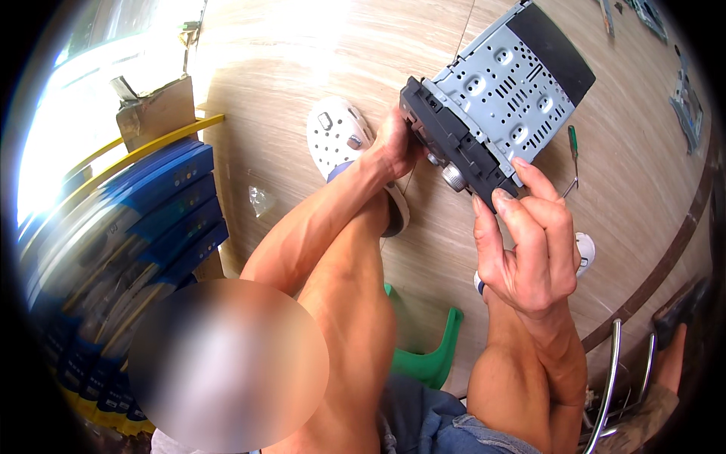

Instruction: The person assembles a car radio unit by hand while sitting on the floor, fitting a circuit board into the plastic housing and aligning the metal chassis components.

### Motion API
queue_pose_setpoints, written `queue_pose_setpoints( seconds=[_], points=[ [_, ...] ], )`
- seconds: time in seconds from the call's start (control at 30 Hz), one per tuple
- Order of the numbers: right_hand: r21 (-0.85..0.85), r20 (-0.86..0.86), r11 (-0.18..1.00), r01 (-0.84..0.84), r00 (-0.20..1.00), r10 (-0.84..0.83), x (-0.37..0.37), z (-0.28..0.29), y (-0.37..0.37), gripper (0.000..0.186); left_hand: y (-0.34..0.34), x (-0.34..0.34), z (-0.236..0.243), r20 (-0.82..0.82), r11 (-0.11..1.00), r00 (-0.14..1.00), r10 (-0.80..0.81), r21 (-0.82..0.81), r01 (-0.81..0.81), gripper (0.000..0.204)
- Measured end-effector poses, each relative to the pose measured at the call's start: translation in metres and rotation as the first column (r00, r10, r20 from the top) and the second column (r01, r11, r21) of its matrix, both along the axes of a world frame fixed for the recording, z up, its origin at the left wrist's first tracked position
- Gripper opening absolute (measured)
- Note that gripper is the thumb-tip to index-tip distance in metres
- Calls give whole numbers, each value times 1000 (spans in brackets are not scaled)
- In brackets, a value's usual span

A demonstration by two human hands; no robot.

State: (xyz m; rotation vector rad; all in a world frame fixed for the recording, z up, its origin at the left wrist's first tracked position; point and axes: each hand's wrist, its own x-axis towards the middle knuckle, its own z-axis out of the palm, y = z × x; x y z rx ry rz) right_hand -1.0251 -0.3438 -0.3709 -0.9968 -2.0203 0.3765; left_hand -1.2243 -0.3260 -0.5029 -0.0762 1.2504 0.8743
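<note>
Above the floor I hold a car stereo (503, 91), a perforated grey metal box with a black front panel (461, 136) and a silver knob. My left hand (395, 147) is closed round the panel's far-left end, its fingers partly hidden beneath. At the opposite end, my right hand (529, 242) pinches the panel's corner between thumb and fingers, with one fingertip against the metal case. The front panel sits along the case's edge; whether it is fully joined there I cannot tell.
A green-handled screwdriver (573, 144) lies on the floor right of the stereo. Metal brackets (684, 106) lie farther right. Stacked blue boxes (181, 189) and a cardboard box (155, 113) stand at left. Below are a green stool (435, 359) and chrome tubing (609, 378).
</note>
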Motion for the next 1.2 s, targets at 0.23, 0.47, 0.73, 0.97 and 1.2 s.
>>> queue_pose_setpoints(
  seconds=[0.23,0.47,0.73,0.97,1.2],
  points=[
    [3,-4,1000,0,1000,0,1,-1,2,22,0,0,3,-38,1000,999,2,7,-2,47],
    [-33,-71,998,-46,997,43,3,-6,3,34,1,0,2,-10,1000,1000,-1,3,1,46],
    [-174,-136,984,40,989,-64,5,-16,-3,62,4,4,6,-38,999,998,49,7,-49,45],
    [-220,-21,968,122,991,-130,2,-3,-1,57,0,-3,-6,0,1000,1000,10,1,-10,45],
    [-304,-42,948,95,993,-113,4,-2,-2,57,2,2,-4,-4,1000,1000,8,15,-8,45]
  ],
)
